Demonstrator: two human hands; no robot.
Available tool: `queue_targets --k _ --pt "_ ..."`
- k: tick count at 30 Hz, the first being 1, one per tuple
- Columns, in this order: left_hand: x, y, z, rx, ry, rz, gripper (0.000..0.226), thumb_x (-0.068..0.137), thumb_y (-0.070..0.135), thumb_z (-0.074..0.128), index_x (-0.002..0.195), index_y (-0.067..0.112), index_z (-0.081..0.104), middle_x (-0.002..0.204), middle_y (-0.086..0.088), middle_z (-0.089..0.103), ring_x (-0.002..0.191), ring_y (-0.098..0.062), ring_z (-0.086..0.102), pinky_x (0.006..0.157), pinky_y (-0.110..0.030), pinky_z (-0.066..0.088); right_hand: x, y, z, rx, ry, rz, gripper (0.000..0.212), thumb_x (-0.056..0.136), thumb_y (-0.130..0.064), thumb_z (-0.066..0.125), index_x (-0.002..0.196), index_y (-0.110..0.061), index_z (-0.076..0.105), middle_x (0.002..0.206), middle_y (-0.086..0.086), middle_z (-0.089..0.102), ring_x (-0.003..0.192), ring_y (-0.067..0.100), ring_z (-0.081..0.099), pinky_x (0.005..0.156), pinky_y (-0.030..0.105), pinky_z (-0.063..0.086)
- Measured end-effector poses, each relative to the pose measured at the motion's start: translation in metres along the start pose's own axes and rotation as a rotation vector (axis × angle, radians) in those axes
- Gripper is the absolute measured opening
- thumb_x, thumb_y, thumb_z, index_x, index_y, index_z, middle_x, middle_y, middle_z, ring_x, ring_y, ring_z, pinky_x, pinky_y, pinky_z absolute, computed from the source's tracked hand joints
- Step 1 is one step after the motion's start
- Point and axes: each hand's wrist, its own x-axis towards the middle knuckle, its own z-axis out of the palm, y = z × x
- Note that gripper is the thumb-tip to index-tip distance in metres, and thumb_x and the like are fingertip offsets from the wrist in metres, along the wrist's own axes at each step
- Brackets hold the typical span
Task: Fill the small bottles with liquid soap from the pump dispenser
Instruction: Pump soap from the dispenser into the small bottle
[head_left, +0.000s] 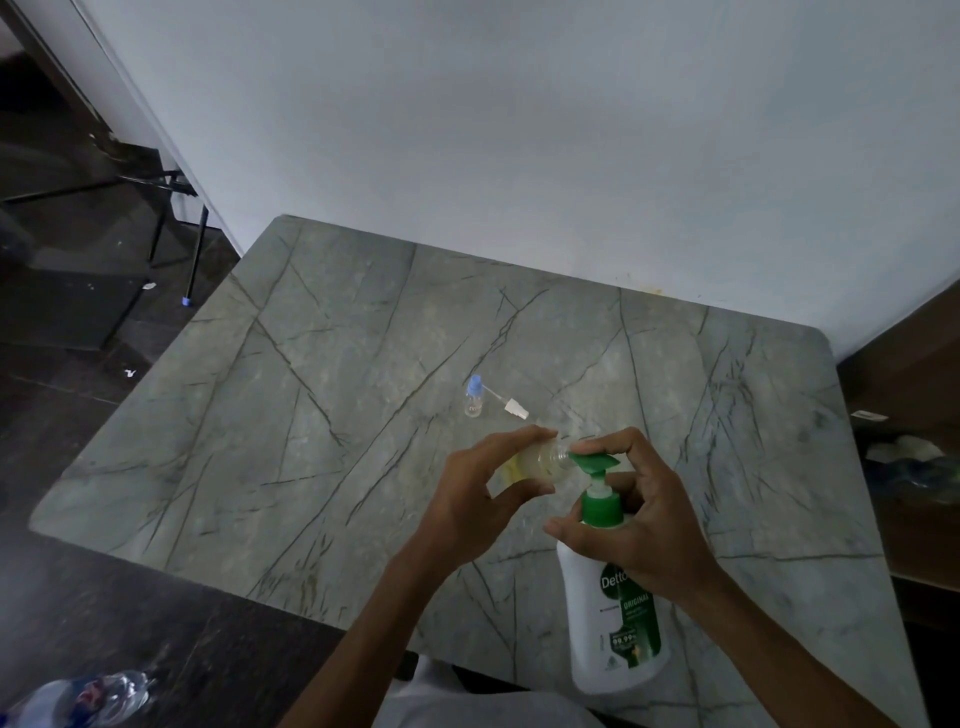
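At the pump dispenser (615, 597) spout, left hand (483, 499) holds small bottle (545, 462).

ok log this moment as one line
left hand: holds small bottle at spout | right hand: grips pump dispenser | blue-capped bottle: standing on table

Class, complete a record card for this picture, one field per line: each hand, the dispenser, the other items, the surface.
Left hand: holds the small clear bottle tilted, mouth at the green nozzle
Right hand: grips the neck of the pump dispenser, finger on its head
Standing apart: blue-capped bottle, upright
Beside it: white spray cap, lying down
Surface: grey veined table
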Motion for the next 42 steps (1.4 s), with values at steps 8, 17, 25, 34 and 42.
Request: queue_targets --k 8,17,25,34,42 --pt "-0.0032 0.0023 0.0011 0.008 -0.028 -0.021 0.050 0.082 0.031 0.071 0.129 0.022 0.057 0.122 0.010 0.064 0.107 0.002 0.060 0.088 -0.008 0.044 0.0017 -0.0012 0.0043 0.014 0.028 -0.011 0.048 0.060 -0.034 0.085 0.096 -0.031 0.053 0.072 0.005 0.073 0.060 0.020 0.070 0.057 0.035 0.058" --pt "-0.0018 0.0002 0.0017 -0.014 -0.007 -0.033 0.052 0.082 0.024 0.076 0.130 0.023 0.058 0.121 0.008 0.066 0.104 -0.001 0.062 0.086 -0.012 0.047 -0.0024 0.0001 0.0028 0.009 -0.009 -0.010 0.058 0.062 -0.032 0.085 0.109 -0.031 0.051 0.071 0.008 0.072 0.059 0.022 0.069 0.059 0.039 0.058" --pt "-0.0067 0.0023 0.0052 -0.025 0.000 -0.046 0.049 0.082 0.029 0.074 0.129 0.026 0.058 0.118 0.010 0.066 0.104 0.001 0.061 0.087 -0.012 0.047 -0.0021 0.0021 0.0034 -0.008 0.034 -0.012 0.051 0.060 -0.033 0.087 0.099 -0.030 0.055 0.070 0.003 0.073 0.058 0.017 0.070 0.054 0.027 0.056" --pt "-0.0056 0.0003 0.0036 -0.014 0.009 -0.045 0.049 0.082 0.028 0.074 0.128 0.022 0.059 0.117 0.009 0.067 0.100 0.000 0.063 0.083 -0.013 0.048 0.0010 -0.0001 0.0016 0.001 -0.012 -0.009 0.052 0.062 -0.032 0.085 0.105 -0.031 0.054 0.071 0.008 0.072 0.059 0.023 0.069 0.058 0.039 0.058" --pt "-0.0044 -0.0019 0.0025 -0.004 0.003 -0.051 0.051 0.081 0.028 0.076 0.129 0.026 0.058 0.120 0.012 0.066 0.103 0.000 0.062 0.084 -0.016 0.050 -0.0010 0.0009 0.0041 0.021 -0.002 -0.015 0.055 0.061 -0.030 0.086 0.106 -0.032 0.053 0.073 0.006 0.072 0.058 0.021 0.069 0.056 0.029 0.056"
